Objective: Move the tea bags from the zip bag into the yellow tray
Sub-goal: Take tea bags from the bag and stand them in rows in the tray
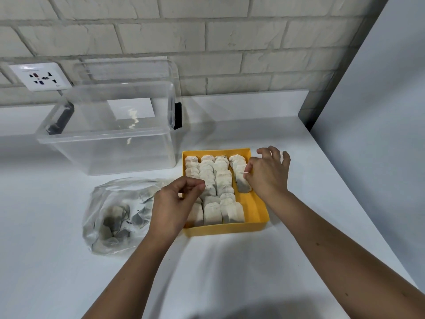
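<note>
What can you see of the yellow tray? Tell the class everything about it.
The yellow tray looks like smooth plastic: rectangular and shallow, with low upright walls. It sits flat on the white counter, right of the zip bag. Tea bags fill three rows; a fourth, on the right, is part filled, leaving bare floor. The left hand covers its near-left corner. The right hand hovers at its right wall, pinching a small white piece.

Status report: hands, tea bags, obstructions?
Right hand pinches white paper tea bag in yellow plastic tray. Left hand curled, grip unclear. Clear plastic zip bag unemptied.
</note>
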